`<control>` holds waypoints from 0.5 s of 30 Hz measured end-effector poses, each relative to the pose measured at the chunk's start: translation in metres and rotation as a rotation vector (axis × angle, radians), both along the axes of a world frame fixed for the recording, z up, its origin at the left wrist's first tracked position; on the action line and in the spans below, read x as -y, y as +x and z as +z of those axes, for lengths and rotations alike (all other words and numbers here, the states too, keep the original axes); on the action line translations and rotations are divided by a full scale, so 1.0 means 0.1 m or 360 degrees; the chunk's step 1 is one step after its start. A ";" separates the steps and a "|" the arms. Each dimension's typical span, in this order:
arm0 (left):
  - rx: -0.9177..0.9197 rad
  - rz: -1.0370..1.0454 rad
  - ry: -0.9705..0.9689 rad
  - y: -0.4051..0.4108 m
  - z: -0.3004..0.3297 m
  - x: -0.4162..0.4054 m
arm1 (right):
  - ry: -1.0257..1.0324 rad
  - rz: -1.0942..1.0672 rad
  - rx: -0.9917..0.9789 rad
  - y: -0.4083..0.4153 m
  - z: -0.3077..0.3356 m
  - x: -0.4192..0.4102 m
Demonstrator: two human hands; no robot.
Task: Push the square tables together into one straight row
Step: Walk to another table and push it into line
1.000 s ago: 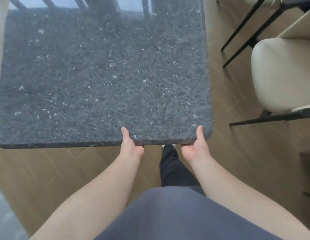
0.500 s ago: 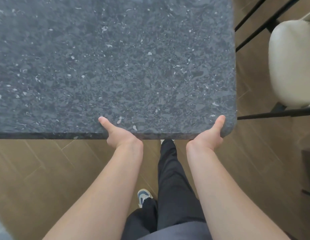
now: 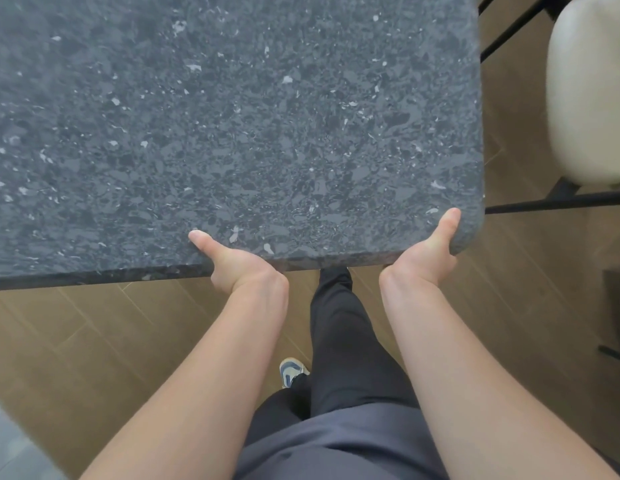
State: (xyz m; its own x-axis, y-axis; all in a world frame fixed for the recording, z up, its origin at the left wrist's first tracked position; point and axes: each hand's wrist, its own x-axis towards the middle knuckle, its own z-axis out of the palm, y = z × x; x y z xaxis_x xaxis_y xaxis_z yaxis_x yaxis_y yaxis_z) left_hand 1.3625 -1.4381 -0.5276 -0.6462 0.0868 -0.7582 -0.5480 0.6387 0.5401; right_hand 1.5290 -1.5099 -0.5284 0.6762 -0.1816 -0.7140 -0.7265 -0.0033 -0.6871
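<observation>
Head camera looks steeply down, close above table (image 3: 232, 133).

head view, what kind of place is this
Probably a cafe or restaurant dining area, though a home dining room is possible: a dark speckled stone table, a cream padded chair on black metal legs beside it, and a wood-plank floor.

Table (image 3: 232, 133) ahead, hands on its near edge, chair (image 3: 588, 91) to its right.

Dark speckled stone square table (image 3: 232, 133)
</observation>
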 end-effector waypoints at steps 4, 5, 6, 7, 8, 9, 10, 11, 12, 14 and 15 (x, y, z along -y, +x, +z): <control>0.0014 -0.0027 0.0014 0.02 0.06 0.01 | -0.0078 0.0062 0.0004 -0.01 0.05 0.02; 0.0013 -0.0042 0.0018 0.02 0.08 0.01 | -0.0107 0.0100 -0.0003 -0.01 0.07 0.02; 0.0016 -0.0051 0.0020 0.02 0.11 0.01 | -0.0127 0.0136 -0.0013 -0.02 0.11 0.02; 0.0025 -0.0049 0.0019 0.02 0.14 0.01 | -0.0139 0.0172 -0.0035 -0.01 0.16 0.03; 0.0037 -0.0052 0.0006 0.01 0.18 0.01 | -0.0146 0.0215 -0.0074 0.00 0.21 0.04; 0.0070 -0.0059 0.0000 0.01 0.22 0.02 | -0.0152 0.0274 -0.0130 0.01 0.27 0.05; 0.0129 -0.0073 0.0008 0.00 0.26 0.03 | -0.0152 0.0345 -0.0197 0.03 0.34 0.07; 0.0210 -0.0099 0.0022 -0.01 0.30 0.05 | -0.0124 0.0412 -0.0265 0.05 0.40 0.10; 0.0318 -0.0133 0.0056 -0.04 0.34 0.07 | -0.0047 0.0459 -0.0328 0.07 0.45 0.13; 0.0610 -0.0206 0.0196 -0.14 0.40 0.10 | 0.0181 0.0510 -0.0427 0.14 0.52 0.19; 0.0766 -0.0241 0.0271 -0.20 0.41 0.11 | 0.0272 0.0538 -0.0464 0.17 0.56 0.22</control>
State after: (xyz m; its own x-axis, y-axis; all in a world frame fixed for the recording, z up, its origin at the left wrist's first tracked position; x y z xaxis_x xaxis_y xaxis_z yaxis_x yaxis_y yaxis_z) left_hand 1.3428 -1.4492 -0.4864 -0.1995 0.2996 -0.9330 -0.6680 0.6550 0.3532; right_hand 1.5459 -1.5324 -0.4726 0.4440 0.1507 -0.8833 -0.8669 -0.1772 -0.4660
